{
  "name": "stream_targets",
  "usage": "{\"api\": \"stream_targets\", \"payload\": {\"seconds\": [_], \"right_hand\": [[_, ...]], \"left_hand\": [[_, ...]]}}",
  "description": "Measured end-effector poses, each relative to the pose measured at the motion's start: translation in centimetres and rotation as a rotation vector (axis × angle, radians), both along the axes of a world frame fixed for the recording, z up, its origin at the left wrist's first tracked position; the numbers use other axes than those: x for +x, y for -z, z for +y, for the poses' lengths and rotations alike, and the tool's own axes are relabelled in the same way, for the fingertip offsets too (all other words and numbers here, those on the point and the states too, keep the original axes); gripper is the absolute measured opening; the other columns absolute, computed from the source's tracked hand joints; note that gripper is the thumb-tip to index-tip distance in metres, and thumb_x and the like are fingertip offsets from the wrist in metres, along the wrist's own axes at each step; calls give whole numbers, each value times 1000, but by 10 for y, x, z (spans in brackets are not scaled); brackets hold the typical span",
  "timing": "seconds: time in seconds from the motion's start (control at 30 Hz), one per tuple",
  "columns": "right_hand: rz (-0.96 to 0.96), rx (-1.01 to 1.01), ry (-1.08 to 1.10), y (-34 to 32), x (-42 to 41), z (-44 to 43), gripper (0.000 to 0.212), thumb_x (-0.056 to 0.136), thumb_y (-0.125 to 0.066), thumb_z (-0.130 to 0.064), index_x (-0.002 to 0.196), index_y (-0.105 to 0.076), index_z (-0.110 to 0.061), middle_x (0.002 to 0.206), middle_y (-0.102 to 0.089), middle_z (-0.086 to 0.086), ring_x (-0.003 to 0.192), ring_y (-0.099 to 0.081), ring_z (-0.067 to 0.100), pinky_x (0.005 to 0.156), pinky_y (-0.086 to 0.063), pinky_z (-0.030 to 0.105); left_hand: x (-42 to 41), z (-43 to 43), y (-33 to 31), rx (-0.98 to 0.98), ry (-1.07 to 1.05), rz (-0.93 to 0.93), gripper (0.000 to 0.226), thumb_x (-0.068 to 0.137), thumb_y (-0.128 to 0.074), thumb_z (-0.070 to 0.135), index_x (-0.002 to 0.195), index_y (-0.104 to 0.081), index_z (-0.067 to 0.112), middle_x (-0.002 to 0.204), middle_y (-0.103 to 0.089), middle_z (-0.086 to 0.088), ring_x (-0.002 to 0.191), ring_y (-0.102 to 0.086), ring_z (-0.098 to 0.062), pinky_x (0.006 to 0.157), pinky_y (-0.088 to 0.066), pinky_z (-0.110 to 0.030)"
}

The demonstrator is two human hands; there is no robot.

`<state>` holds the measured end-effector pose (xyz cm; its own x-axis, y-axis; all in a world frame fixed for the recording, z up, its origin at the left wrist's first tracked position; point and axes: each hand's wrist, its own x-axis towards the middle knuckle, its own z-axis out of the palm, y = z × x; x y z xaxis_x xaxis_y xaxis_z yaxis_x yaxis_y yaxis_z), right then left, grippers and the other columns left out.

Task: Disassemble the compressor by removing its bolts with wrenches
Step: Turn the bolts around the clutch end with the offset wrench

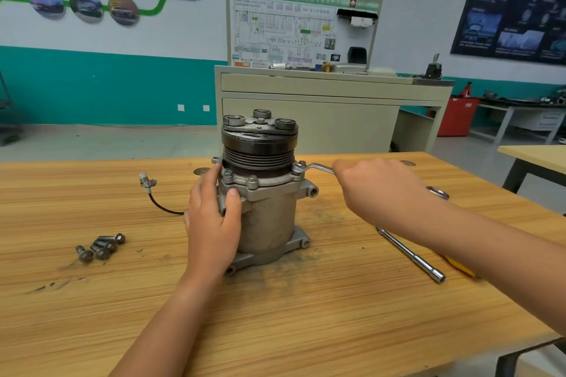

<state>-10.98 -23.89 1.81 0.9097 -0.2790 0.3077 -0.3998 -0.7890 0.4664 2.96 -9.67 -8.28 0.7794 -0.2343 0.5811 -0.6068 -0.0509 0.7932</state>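
Right grip (376, 190) holds wrench (318, 167) | left grip (211, 220) clasps compressor (269, 211) | wooden table (306, 315) gritty | teal-banded wall (107, 86)

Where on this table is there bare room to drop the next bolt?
Bare wood lies in front of the compressor toward the near edge, and left of the cable beyond the loose bolts. The right side is crowded: right hand, wrench, extension bar.
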Motion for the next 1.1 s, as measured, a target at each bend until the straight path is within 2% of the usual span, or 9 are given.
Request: {"api": "stream_targets", "payload": {"seconds": [0.13,0.3,0.43,0.57,0.67,0.77,0.87,1.0,1.1], "right_hand": [[128,-110,21,-10,2,24,10,92,-38,-3,87,-39,-12,58,-28,0,44,-26,15,37,-21,25],[196,-147,3,-26,8,12,21,96,-31,-24,81,-40,-14,57,-35,-2,46,-32,13,40,-25,24],[367,-307,-69,-43,20,-12,9,93,-34,-9,86,-39,-13,56,-35,-2,45,-32,12,39,-23,24],[375,-386,-89,-47,40,-35,18,93,-38,-2,107,-46,-9,58,-35,-2,47,-33,13,42,-23,24],[270,-292,-144,-37,63,-44,23,92,-42,-2,114,-45,-9,80,-56,2,72,-56,22,67,-46,31],[172,-223,-192,-20,83,-50,22,94,-43,-4,114,-47,-10,102,-64,6,95,-59,26,95,-39,37],[17,-158,-239,-6,83,-56,18,99,-36,-14,112,-48,-9,100,-64,6,89,-59,25,84,-41,33],[-340,153,-341,12,42,-52,28,99,-36,-25,113,-51,-5,68,-53,1,57,-52,25,45,-30,28],[-320,184,-357,21,10,-40,29,97,-40,-24,120,-50,-9,62,-48,-3,48,-48,24,41,-29,25]], "left_hand": [[0,0,0,5,1,11,57,85,-32,38,141,-34,27,134,-35,11,131,-30,-7,113,-23,-49],[1,1,0,10,7,5,57,85,-33,39,141,-34,29,132,-33,14,130,-30,-5,113,-23,-49],[2,1,2,9,1,13,56,85,-33,40,140,-33,31,139,-36,8,133,-30,-9,112,-23,-50],[2,0,1,11,11,4,49,85,-33,40,134,-30,41,133,-32,17,129,-29,-3,113,-23,-50],[2,0,1,14,14,8,45,85,-32,41,130,-26,46,131,-30,19,127,-27,0,113,-23,-50],[3,0,2,14,18,13,45,85,-32,41,129,-26,47,131,-30,20,126,-27,1,113,-23,-49],[3,0,2,12,19,12,45,85,-33,41,129,-26,47,132,-31,20,127,-28,1,113,-24,-49],[3,0,2,10,21,18,45,85,-33,41,129,-25,48,131,-31,20,126,-27,1,113,-23,-49],[2,0,2,8,17,11,45,86,-33,40,129,-26,47,130,-32,21,124,-28,3,113,-23,-49]]}}
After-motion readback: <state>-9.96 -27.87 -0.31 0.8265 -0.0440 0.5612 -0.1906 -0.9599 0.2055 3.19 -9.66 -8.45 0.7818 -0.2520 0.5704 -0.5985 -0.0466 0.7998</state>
